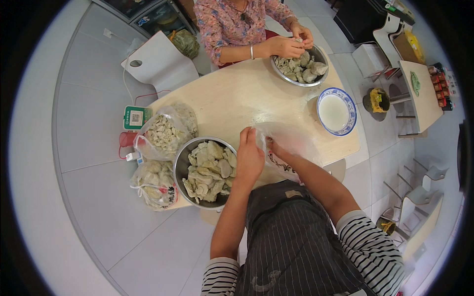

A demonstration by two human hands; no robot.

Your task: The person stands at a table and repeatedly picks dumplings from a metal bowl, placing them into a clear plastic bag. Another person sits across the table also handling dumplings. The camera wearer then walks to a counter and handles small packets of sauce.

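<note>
- Loose bag (pixel 299 137): thin, see-through plastic, crinkled and slightly shiny.
- Left bowl (pixel 178 170): smooth metal with a bright rim.
- Lumps (pixel 210 170) in it: matt, rough and uneven.
- Table (pixel 222 108): pale, smooth, wood-like top with a soft sheen.
- Patterned bowl (pixel 352 111): glossy, like glazed china.
- Apron (pixel 291 241): dark, matt, striped cloth.
- Sleeve (pixel 222 276): matt, striped cloth.
- Bracelet (pixel 252 51): shiny, polished metal.
- Chair (pixel 165 59): smooth, hard, white surface.

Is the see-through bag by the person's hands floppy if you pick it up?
Probably floppy: the bag looks thin and wrinkled around the right hand. Its plastic is likely light, being see-through. It might slide if pushed, since the table looks smooth.
</note>
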